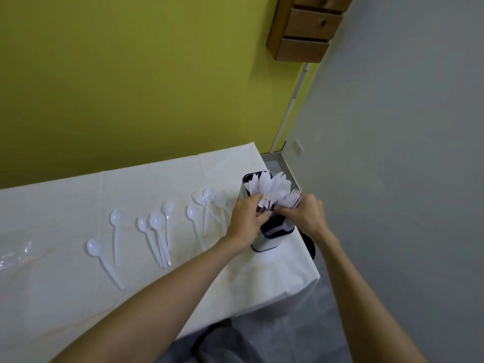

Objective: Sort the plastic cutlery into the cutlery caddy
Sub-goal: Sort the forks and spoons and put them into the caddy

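Note:
A dark-rimmed, steel-sided cutlery caddy (272, 235) stands near the table's right edge. White plastic knives (262, 184) fill its far compartment and forks (290, 199) its middle one; the near compartment looks empty. My left hand (247, 220) and my right hand (305, 213) meet over the middle compartment, both with fingers closed on the bunch of forks. Loose white spoons (157, 226) lie in a row on the table to the left, and a small heap of spoons and forks (209, 205) lies just left of my left hand.
The table wears a white cloth (65, 297) whose right edge (311, 268) drops just beyond the caddy. Clear plastic wrap (15, 254) lies at the far left. A grey wall (392, 153) stands close on the right, and a wooden drawer unit (306, 27) hangs high up.

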`<state>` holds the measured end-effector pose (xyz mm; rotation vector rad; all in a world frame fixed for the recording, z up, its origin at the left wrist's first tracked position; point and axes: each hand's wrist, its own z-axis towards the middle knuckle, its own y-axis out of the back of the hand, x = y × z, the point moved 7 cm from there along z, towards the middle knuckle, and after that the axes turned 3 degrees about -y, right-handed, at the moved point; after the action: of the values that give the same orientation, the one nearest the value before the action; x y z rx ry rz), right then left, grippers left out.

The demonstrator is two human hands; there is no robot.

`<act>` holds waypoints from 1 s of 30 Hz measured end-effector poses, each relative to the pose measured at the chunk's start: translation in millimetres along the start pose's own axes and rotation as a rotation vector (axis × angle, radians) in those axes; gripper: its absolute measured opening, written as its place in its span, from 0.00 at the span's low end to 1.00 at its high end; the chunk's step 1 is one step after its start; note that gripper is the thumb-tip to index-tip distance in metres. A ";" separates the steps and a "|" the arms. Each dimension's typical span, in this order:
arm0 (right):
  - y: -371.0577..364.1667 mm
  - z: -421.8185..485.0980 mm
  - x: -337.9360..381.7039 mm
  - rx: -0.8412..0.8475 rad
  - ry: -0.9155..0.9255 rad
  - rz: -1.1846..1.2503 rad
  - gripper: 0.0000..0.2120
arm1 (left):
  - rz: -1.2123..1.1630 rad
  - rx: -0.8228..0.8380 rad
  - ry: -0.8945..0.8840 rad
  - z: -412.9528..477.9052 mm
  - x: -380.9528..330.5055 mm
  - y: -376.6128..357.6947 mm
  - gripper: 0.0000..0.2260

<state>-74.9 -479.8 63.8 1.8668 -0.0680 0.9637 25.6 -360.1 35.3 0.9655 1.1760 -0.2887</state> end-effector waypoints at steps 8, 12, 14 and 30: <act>-3.2 -7.0 -6.0 -0.007 0.050 0.123 0.19 | -0.092 0.066 -0.096 -11.6 11.6 4.9 0.24; 17.5 -27.8 16.1 -0.375 0.226 0.197 0.08 | -0.102 -0.011 -0.141 -20.8 20.6 22.5 0.22; 20.4 -45.5 33.3 -0.551 0.359 0.226 0.05 | -0.085 -0.083 -0.103 -26.4 34.3 36.3 0.18; -200.2 -5.8 35.3 0.075 0.158 -0.477 0.14 | 0.423 0.125 0.092 -46.8 143.2 64.4 0.17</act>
<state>33.6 -361.7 -61.3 1.7526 0.4937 0.7796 94.8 -247.1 -61.0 1.3209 1.0140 0.0222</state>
